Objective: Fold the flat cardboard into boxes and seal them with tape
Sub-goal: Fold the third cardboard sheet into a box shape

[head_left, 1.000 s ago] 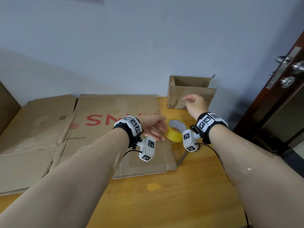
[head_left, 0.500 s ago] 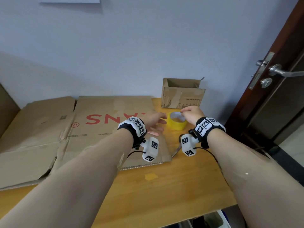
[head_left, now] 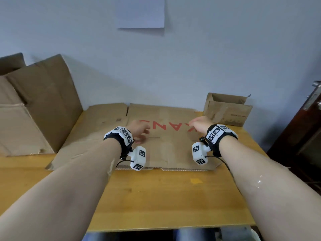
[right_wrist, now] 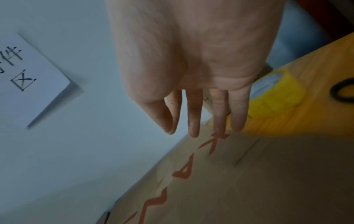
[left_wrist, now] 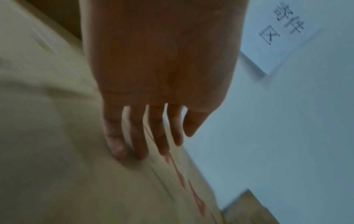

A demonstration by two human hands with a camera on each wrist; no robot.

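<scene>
Both hands reach out over the flat brown cardboard sheet with red letters (head_left: 165, 136) in the head view, the left hand (head_left: 139, 131) over its middle-left and the right hand (head_left: 199, 125) near its right end, well apart from each other. That sheet lies straight ahead on the wooden bench (head_left: 165, 197), its long axis running left to right across the person's front, so each hand is near one part of it — a two-handed lift looks like what comes next. An open small brown cardboard box (head_left: 227, 110) stands just beyond the right hand, by the wall.

From the left wrist, the left hand's fingers (left_wrist: 114, 136) are straight and slightly spread; the outer ones seem to touch the sheet's surface, though blur leaves it unsure, and they hold nothing.

From the right wrist, the right hand's fingers (right_wrist: 193, 118) hang straight and close together, empty, above the sheet's far right corner near the red letter K — contact I cannot tell. A yellow roll of tape (right_wrist: 273, 94) lies on the bench just beyond the little finger
</scene>
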